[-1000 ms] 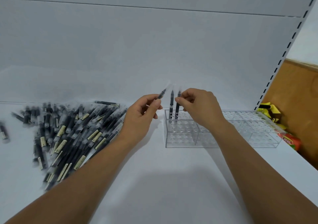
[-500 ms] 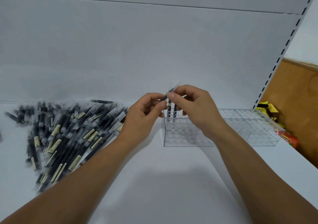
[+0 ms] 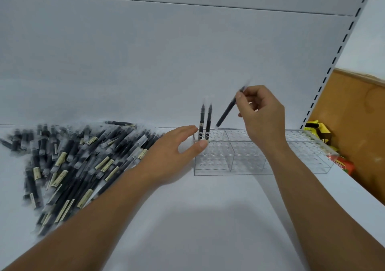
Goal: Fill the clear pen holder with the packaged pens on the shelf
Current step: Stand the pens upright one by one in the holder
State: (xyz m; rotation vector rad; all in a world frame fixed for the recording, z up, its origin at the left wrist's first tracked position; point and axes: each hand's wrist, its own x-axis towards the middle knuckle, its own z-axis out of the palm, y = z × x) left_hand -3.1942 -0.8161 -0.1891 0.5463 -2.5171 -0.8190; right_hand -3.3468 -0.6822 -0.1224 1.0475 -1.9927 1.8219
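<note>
A slim black pen point(image 3: 227, 112) is pinched near its top by the right hand point(image 3: 262, 114). Its long axis is tilted, with the lower end pointed down-left just above the clear pen holder point(image 3: 250, 162) on the shelf point(image 3: 187, 208). Two pens point(image 3: 205, 123) are stood upright in its back-left corner. The left hand point(image 3: 173, 152) is held beside it, fingers released.

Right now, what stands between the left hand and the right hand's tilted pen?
Head view: two upright black pens seated in the clear plastic pen holder.
</note>
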